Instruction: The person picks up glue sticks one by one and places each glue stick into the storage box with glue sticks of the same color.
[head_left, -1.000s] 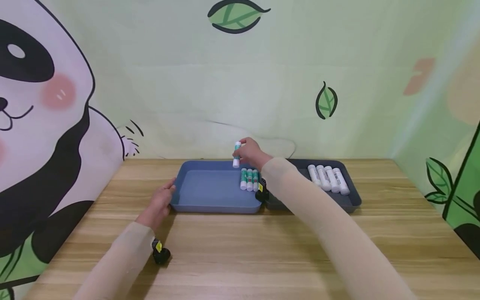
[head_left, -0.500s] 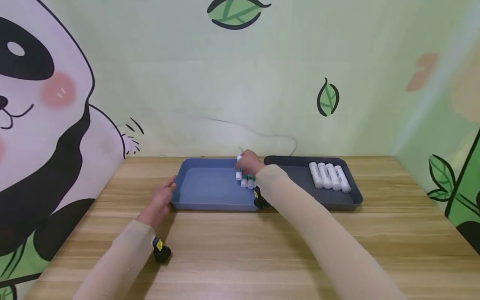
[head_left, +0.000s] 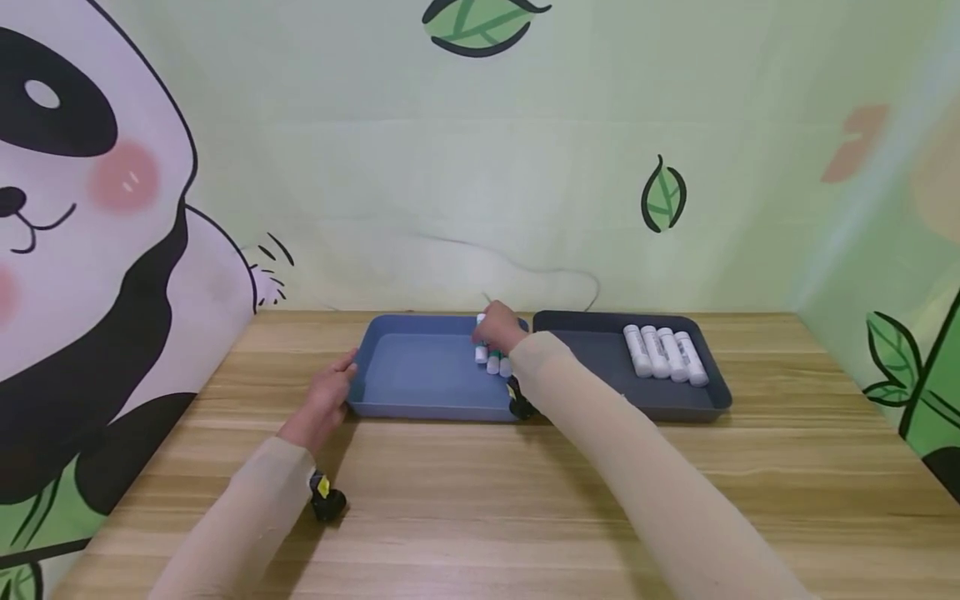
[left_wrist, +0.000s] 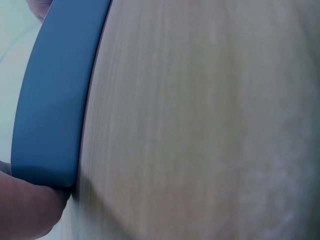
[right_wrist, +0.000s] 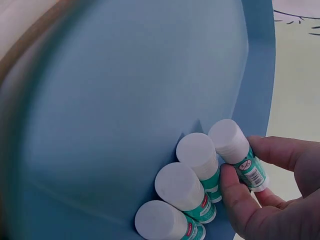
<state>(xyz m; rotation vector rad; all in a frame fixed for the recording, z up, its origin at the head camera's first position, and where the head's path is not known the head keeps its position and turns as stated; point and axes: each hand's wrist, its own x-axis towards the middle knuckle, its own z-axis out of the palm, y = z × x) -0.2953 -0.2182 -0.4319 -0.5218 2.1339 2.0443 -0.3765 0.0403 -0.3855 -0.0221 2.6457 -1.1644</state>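
Observation:
In the head view my right hand (head_left: 498, 324) is over the right end of the blue tray (head_left: 405, 412). Its thumb and fingers pinch a white-capped glue stick (right_wrist: 231, 142) with a green label, seen close in the right wrist view. Three more such glue sticks (right_wrist: 181, 187) lie side by side in the tray, the nearest against the pinched one. My left hand (head_left: 324, 400) is at the tray's left side with extended fingers touching its rim. The left wrist view has a digit (left_wrist: 27, 207) against the tray's corner; most of that hand is hidden there.
A dark grey tray (head_left: 592, 367) stands right beside the blue one. Several white tubes (head_left: 666, 354) lie in a row at its right side. Both trays sit on a wooden table (head_left: 465, 500), close to a printed wall backdrop (head_left: 337, 183).
My right hand has come down with the glue stick, from above the tray's far edge to beside the other glue sticks. The left hand has stayed at the tray's left side.

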